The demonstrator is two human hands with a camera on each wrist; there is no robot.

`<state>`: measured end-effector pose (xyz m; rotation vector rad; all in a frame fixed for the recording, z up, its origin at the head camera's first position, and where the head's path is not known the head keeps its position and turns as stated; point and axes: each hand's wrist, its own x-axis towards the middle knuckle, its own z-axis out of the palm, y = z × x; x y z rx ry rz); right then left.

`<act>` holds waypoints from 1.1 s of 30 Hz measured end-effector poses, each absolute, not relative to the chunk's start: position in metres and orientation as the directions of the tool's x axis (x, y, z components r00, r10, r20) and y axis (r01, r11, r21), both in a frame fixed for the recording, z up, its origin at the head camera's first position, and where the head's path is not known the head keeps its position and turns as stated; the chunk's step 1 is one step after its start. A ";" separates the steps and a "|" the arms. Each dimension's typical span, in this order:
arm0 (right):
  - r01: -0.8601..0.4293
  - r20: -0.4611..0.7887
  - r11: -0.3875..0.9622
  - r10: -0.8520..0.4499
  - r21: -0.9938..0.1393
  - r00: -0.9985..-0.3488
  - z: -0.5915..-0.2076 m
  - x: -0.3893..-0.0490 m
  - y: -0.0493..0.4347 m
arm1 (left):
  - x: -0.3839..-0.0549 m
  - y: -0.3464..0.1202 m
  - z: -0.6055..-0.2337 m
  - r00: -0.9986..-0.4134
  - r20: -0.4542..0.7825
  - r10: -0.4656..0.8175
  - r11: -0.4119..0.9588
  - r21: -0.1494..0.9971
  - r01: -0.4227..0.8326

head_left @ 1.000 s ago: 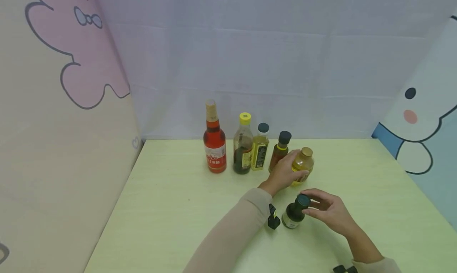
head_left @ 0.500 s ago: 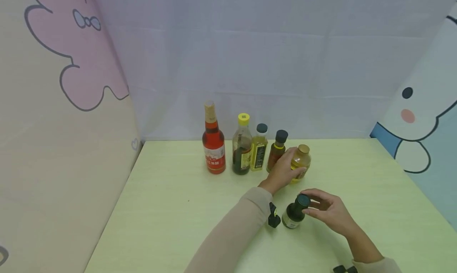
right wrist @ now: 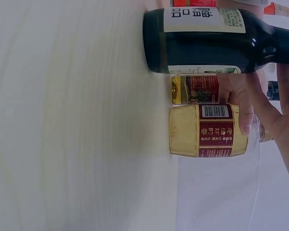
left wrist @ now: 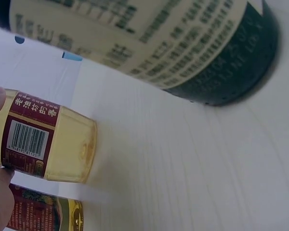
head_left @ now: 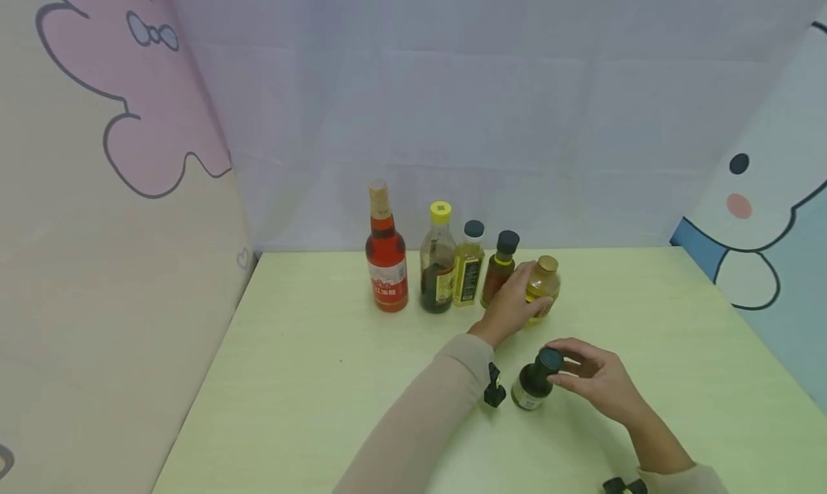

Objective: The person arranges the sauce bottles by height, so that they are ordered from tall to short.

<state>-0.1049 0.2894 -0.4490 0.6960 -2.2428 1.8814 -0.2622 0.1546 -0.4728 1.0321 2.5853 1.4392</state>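
My left hand (head_left: 512,304) grips a yellow oil bottle (head_left: 543,284) with a gold cap, thumb on its front. A maroon label with a barcode shows on this oil bottle (left wrist: 29,132) in the left wrist view. Just left of that hand stands a brown-red bottle (head_left: 500,275) with a black cap, partly covered by the fingers. Nearer to me, my right hand (head_left: 597,379) pinches the dark cap of a small dark-green bottle (head_left: 531,390), slightly tilted. Its cream label (right wrist: 202,20) faces the right wrist camera.
Left of the hands, a row holds a flat yellow-oil bottle (head_left: 468,268) with a dark cap, a yellow-capped bottle (head_left: 437,271) of dark liquid and a tall red bottle (head_left: 387,264). They stand near the back edge of the pale table (head_left: 291,393), before a white cloth (head_left: 413,120).
My left hand has shifted the oil bottle slightly back and to the left, close beside the brown-red bottle, which has also moved a little. My right hand stays on the dark-green bottle.
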 end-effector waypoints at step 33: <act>-0.392 0.359 0.207 -0.182 -0.896 -0.916 -0.447 -0.102 0.294 | -0.261 0.157 -0.469 -0.810 0.265 0.523 0.398 0.765 0.507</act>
